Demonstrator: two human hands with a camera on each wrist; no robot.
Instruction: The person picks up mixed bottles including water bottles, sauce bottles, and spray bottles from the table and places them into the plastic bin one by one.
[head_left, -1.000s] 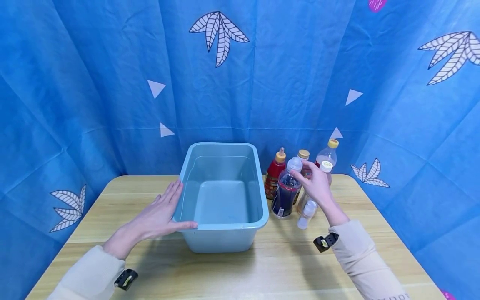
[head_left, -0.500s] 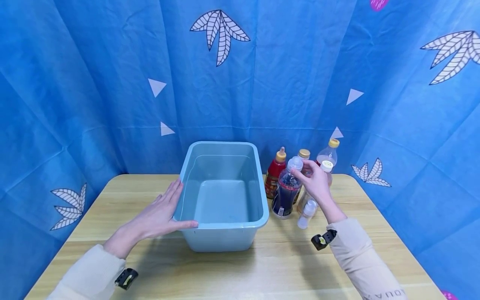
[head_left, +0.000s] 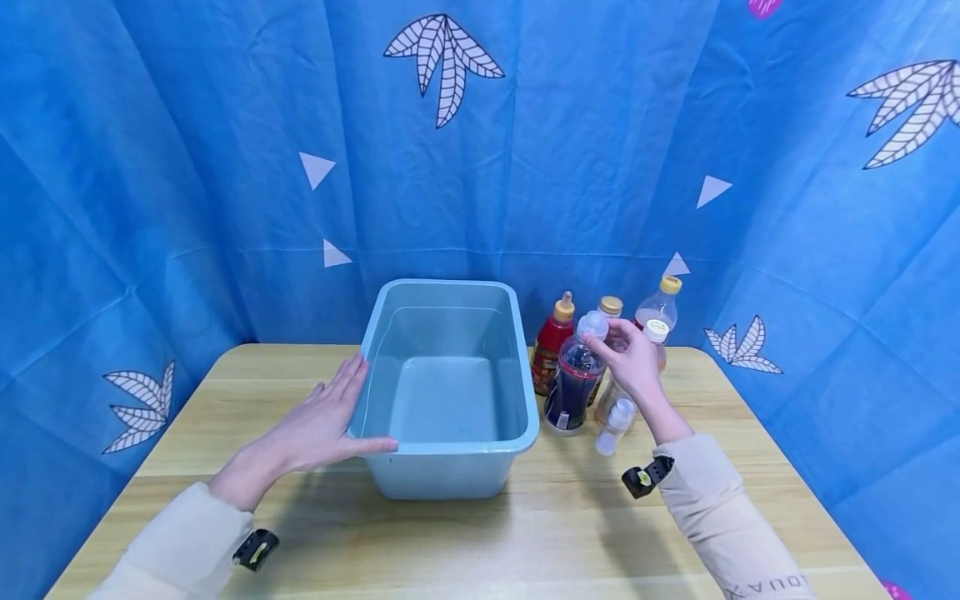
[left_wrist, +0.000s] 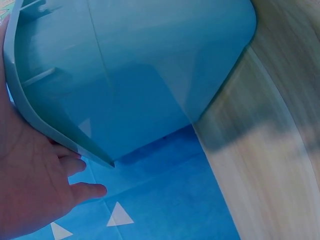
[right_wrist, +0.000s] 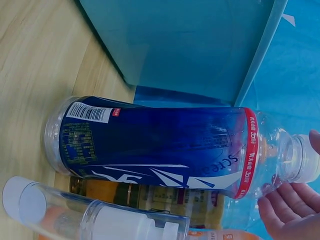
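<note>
Wood-grain table (head_left: 517, 550), nearest. Left hand (head_left: 318, 421), fingers straight and spread, against the rim of a light-blue plastic tub (head_left: 442, 477). Beside the tub: small clear pump bottle (head_left: 617, 423); blue-labelled drink bottle (head_left: 572, 396), upright, cap pinched by the right hand (head_left: 633, 362). Behind: red squeeze bottle (head_left: 551, 346); leaf-print blue curtain (head_left: 435, 192).

a cream left sleeve (head_left: 176, 542) and a matching right sleeve (head_left: 727, 521) are worn, the latter printed with grey lettering (head_left: 768, 587) (only partly visible). at the cuffs (head_left: 229, 507), a boxy black left device (head_left: 256, 549) and its right twin (head_left: 642, 479) are worn, each marked in yellow.
</note>
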